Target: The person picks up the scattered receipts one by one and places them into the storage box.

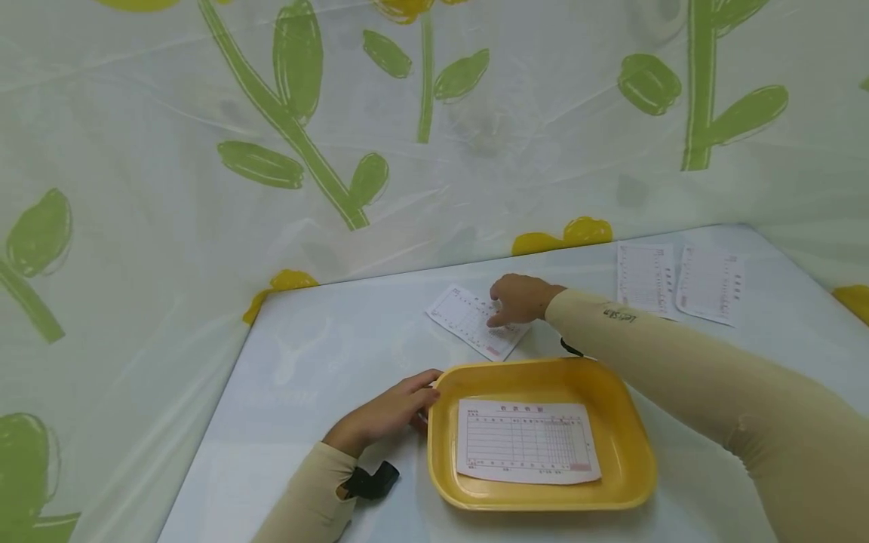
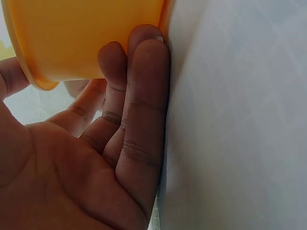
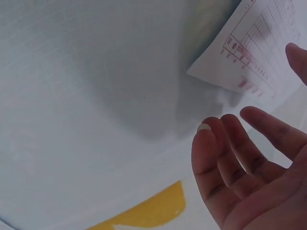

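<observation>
My left hand point(image 1: 397, 407) is at the left corner of a yellow plastic basin point(image 1: 543, 501), gripping its rim; in the left wrist view the fingers point(image 2: 144, 100) lie along the outer wall and the thumb reaches the rim. Inside the basin lies a printed receipt slip point(image 1: 526, 441). Beyond the basin, my right hand point(image 1: 519, 300) reaches over another receipt slip point(image 1: 465, 320), which lies at a slant on the table. Its fingers are loosely bent and apart from the thumb, with nothing held between them in the right wrist view.
Two more receipt slips, one point(image 1: 643, 279) beside the other point(image 1: 711, 285), lie at the table's back right. The white table point(image 1: 292, 415) ends at a hanging white cloth point(image 1: 502, 181) printed with green leaves and yellow flowers. My right forearm point(image 1: 679, 362) crosses above the basin's back right corner.
</observation>
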The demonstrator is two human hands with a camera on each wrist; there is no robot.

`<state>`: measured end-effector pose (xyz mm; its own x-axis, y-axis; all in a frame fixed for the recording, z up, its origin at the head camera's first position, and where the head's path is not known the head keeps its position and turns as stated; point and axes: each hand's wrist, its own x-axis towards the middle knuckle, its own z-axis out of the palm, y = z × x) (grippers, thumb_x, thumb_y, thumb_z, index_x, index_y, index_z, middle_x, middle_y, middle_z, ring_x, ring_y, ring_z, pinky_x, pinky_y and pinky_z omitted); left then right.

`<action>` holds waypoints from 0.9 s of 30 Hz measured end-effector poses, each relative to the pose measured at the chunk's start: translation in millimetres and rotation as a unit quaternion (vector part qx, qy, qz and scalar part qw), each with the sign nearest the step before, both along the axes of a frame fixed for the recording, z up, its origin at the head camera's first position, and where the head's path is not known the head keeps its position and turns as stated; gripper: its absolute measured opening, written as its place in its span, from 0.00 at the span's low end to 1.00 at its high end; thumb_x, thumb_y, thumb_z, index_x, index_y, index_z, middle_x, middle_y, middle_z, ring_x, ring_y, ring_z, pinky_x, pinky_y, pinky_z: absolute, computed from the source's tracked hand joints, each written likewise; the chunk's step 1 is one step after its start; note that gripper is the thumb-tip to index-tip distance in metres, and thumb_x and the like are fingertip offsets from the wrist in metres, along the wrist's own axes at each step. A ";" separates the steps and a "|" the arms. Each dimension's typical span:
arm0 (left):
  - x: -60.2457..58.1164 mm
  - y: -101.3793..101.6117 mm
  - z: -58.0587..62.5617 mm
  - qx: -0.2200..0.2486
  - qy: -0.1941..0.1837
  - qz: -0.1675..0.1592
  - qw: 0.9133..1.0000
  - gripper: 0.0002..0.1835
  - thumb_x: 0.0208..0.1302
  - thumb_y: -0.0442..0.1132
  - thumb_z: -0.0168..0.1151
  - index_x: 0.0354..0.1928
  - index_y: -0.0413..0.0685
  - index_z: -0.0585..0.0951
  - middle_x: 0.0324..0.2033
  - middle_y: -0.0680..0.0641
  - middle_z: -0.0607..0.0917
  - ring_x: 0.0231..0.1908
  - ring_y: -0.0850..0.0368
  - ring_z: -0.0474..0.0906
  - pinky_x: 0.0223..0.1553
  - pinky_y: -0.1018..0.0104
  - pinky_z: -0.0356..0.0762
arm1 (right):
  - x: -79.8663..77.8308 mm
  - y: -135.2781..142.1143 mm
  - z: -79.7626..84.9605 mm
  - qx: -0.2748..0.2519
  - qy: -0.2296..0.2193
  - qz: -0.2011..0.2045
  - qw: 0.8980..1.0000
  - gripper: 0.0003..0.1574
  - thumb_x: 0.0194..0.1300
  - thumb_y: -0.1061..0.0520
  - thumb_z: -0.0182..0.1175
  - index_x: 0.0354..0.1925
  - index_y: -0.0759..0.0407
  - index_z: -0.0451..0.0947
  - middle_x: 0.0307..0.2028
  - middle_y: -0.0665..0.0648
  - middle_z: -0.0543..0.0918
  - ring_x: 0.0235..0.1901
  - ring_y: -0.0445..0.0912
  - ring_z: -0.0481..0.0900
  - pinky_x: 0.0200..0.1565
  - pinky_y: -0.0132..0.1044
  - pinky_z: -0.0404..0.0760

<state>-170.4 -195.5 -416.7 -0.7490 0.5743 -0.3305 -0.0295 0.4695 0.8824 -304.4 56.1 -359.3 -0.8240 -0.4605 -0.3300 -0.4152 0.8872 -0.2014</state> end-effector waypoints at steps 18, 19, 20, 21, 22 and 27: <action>-2.5 -0.3 -0.5 0.004 -0.002 0.001 1.000 0.21 0.75 0.44 0.40 0.65 0.51 0.71 0.44 0.47 0.83 0.40 0.57 0.81 0.44 0.63 0.83 | -3.0 -22.8 -19.1 0.053 0.021 0.011 0.998 0.47 0.54 0.30 0.70 0.60 0.60 0.77 0.51 0.61 0.75 0.49 0.53 0.71 0.58 0.49 0.79; -2.7 -0.4 -0.5 0.002 -0.002 0.002 1.000 0.21 0.75 0.44 0.40 0.65 0.51 0.71 0.44 0.47 0.83 0.41 0.57 0.81 0.44 0.62 0.83 | -2.9 -23.1 -18.5 0.051 0.019 0.013 0.998 0.46 0.54 0.31 0.70 0.59 0.60 0.77 0.50 0.61 0.74 0.49 0.53 0.71 0.57 0.48 0.79; -2.8 -0.6 -0.5 0.000 -0.003 0.003 1.000 0.21 0.75 0.44 0.40 0.65 0.51 0.71 0.44 0.47 0.83 0.41 0.57 0.81 0.44 0.63 0.83 | -2.1 -23.6 -17.1 0.048 0.016 0.011 0.999 0.46 0.54 0.32 0.70 0.59 0.60 0.77 0.50 0.61 0.74 0.49 0.53 0.71 0.57 0.47 0.79; -2.9 -0.8 -0.6 -0.002 -0.003 0.003 1.000 0.21 0.75 0.44 0.40 0.65 0.52 0.71 0.44 0.47 0.83 0.41 0.57 0.81 0.44 0.63 0.83 | -1.4 -24.0 -16.0 0.045 0.012 0.010 0.999 0.46 0.54 0.32 0.71 0.59 0.61 0.77 0.50 0.61 0.74 0.50 0.53 0.70 0.58 0.47 0.78; -3.0 -0.9 -0.8 -0.003 -0.004 0.003 1.000 0.21 0.75 0.44 0.40 0.65 0.52 0.71 0.44 0.47 0.83 0.41 0.57 0.81 0.44 0.63 0.83 | -0.5 -24.2 -15.2 0.040 0.011 0.011 0.999 0.45 0.54 0.33 0.71 0.59 0.61 0.76 0.50 0.61 0.74 0.50 0.53 0.70 0.58 0.47 0.78; -3.0 -1.3 -2.1 -0.001 -0.007 0.002 1.000 0.21 0.76 0.45 0.40 0.66 0.52 0.71 0.44 0.47 0.83 0.41 0.56 0.81 0.43 0.62 0.83 | 2.0 -25.6 -15.6 0.025 0.007 0.004 1.000 0.48 0.55 0.36 0.72 0.64 0.61 0.72 0.52 0.61 0.74 0.51 0.53 0.70 0.61 0.48 0.77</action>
<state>-173.3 -196.9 -418.8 -0.7470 0.5700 -0.3421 -0.0435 0.4716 0.8808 -302.5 30.5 -374.9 -0.8248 -0.4514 -0.3406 -0.4257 0.8921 -0.1513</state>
